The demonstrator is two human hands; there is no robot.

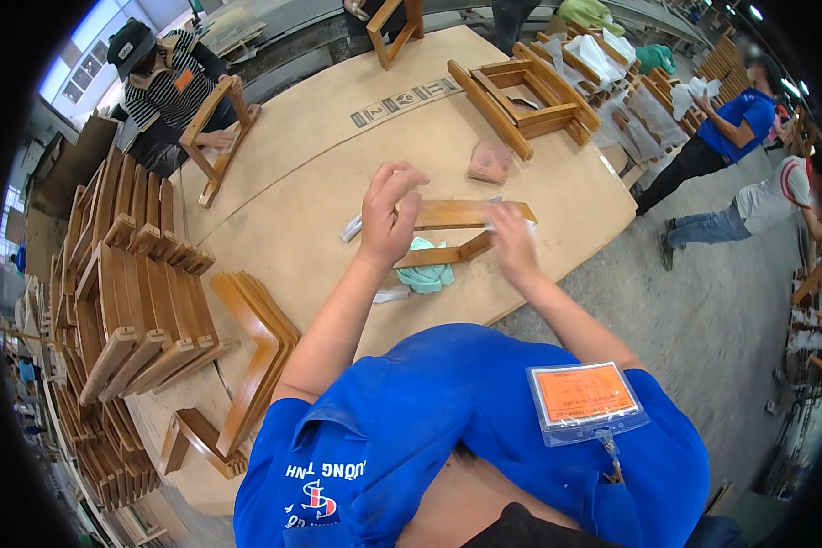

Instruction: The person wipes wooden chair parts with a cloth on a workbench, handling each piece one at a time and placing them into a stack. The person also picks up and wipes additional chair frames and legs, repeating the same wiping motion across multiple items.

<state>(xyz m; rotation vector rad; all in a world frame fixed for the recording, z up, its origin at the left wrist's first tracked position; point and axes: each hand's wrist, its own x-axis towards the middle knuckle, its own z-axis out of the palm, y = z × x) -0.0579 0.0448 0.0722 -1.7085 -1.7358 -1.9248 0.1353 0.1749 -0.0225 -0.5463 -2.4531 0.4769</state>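
In front of me an angled wooden frame piece [452, 215] stands on the board-topped table, its upper bar long and varnished brown. Beside its left end is my left hand [391, 216], fingers bent and apart, the thumb close to the bar; no object shows between them. My right hand [513, 242] lies over the bar's right end and is smeared by motion. A pale scrap peeks out around its fingers, too blurred to name. A mint-green cloth [426, 268] sits bunched beneath the lower bar.
Angled wooden parts [258, 352] lie stacked at the left, near a tall pile of frames [142, 292]. A reddish-brown pad [490, 162] and an assembled wooden frame [525, 100] are farther off. Across the table a person [178, 87] handles another frame; others stand right.
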